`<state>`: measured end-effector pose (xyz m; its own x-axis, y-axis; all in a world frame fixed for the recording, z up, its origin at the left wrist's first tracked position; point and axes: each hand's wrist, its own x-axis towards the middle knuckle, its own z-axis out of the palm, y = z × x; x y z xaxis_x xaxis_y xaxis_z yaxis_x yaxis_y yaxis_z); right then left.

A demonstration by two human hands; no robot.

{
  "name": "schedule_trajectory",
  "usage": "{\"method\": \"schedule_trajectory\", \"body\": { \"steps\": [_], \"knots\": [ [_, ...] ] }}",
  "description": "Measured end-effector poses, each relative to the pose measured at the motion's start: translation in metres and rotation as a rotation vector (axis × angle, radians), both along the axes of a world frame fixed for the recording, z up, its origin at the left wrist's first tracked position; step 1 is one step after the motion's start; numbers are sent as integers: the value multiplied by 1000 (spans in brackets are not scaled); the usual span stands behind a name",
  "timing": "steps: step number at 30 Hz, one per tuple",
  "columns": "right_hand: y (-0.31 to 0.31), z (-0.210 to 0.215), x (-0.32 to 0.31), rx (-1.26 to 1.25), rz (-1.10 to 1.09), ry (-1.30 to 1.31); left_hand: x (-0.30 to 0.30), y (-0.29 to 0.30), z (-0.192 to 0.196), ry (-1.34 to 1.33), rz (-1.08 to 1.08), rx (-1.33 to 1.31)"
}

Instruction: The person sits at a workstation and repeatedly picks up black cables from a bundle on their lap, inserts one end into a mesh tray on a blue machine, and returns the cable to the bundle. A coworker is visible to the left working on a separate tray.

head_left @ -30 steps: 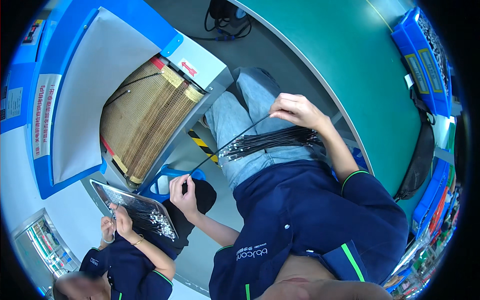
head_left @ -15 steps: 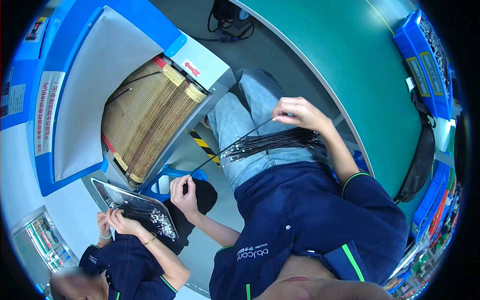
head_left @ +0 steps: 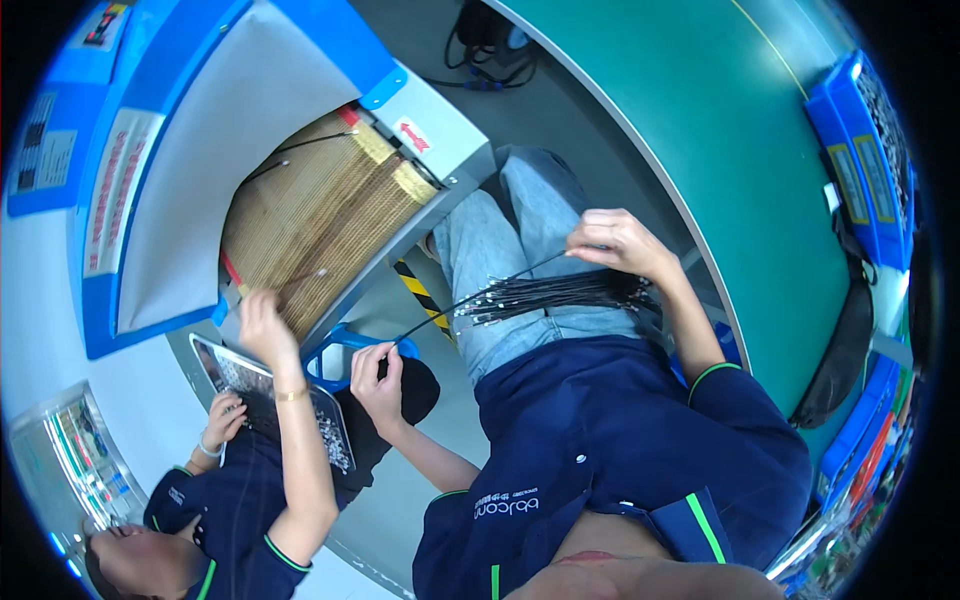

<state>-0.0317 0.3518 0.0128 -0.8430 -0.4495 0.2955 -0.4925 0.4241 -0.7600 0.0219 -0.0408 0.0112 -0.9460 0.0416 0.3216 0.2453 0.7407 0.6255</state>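
A thin black cable is held slantwise above the lap, pinched near one visible end by the thumb and fingers of the left hand and near the other by those of the right hand; its tips are covered by the fingers, so whether they stick out beyond either grip cannot be told. Beneath it, a bundle of black cables is laid across the light blue jeans, pale tips spread at its left; its right-hand ends are partly masked by the right wrist, and single strands there can hardly be separated. To the left, the mesh conveyor belt is hidden at its inner part by a pale flap, under which two dark cables are partly lost. A co-worker's hand is seen over the near edge of the belt, blurred, beside a faint cable; whether that cable is touched cannot be made out. A shallow tray of cables is half covered by the same person's forearm. A blue stool is largely blocked from view, and the green tabletop is cut off by the upper edge.
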Motion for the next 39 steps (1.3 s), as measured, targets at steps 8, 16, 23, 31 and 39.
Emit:
{"method": "schedule_trajectory", "body": {
  "steps": [8,16,23,31,39],
  "knots": [
    [4,-2,3,39,-193,84,-36,12,9,-30,-73,0],
    [2,-6,1,20,-416,71,-92,25,16,39,-199,-29],
    [-28,-13,-17,-46,-480,128,-145,3,21,32,-182,-103],
    [-108,-41,-77,-156,-371,108,-207,-73,23,-99,-95,-118],
    [-164,-53,-125,16,-413,167,-253,-128,-14,-107,-50,-126]
  ]
}}
